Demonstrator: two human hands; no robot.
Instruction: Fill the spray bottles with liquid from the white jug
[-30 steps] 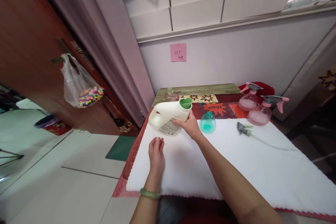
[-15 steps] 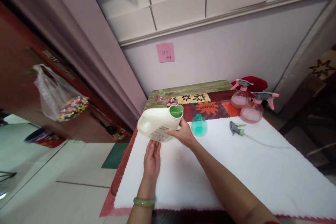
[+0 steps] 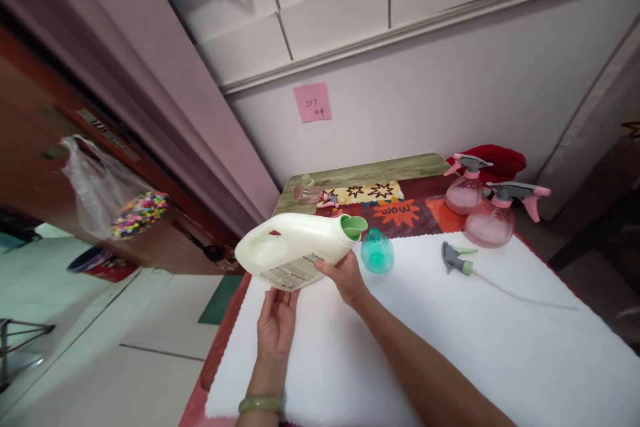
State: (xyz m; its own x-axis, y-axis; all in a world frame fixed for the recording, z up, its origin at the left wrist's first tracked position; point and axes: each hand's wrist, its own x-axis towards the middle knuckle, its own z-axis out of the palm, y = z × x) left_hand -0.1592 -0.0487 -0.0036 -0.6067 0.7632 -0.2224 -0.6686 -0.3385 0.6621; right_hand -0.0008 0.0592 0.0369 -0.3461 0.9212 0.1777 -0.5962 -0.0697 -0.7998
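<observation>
A white detergent jug [image 3: 290, 250] with an open green spout is tipped on its side above the white cloth [image 3: 450, 340]. My right hand [image 3: 340, 273] grips it under the neck. My left hand [image 3: 277, 320], palm up with fingers against the jug's bottom, supports it from below. The spout points toward a small teal bottle [image 3: 377, 251] without its top, standing just right of it. A grey-green spray head with a long tube [image 3: 457, 259] lies on the cloth further right.
Two pink spray bottles [image 3: 493, 217] stand at the table's back right; another pink bottle [image 3: 310, 192] lies at the back left. A plastic bag of coloured beads [image 3: 120, 197] hangs from a door handle on the left. The table's left edge drops to tiled floor.
The jug has been lifted and tilted more level, its base swinging left. My left hand rose from the cloth and now touches the jug's underside.
</observation>
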